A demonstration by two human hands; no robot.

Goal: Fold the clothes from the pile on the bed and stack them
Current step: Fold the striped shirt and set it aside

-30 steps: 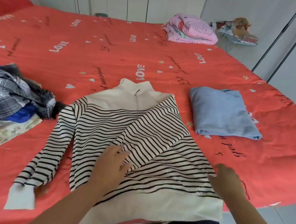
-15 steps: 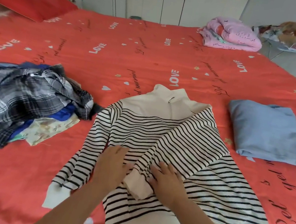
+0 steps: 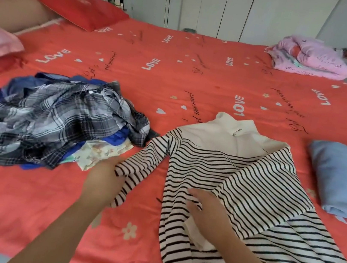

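Your left hand is gripping the left sleeve of the striped sweater, fingers curling into the bunching fabric just right of the unfolded pile. Your right hand is lying flat with straight fingers, grasping nothing, pressing on the other sleeve where it is folding across the chest. The sweater is lying spread on the near right part of the red bed, collar pointing far, with a folded light-blue garment sitting apart to its right.
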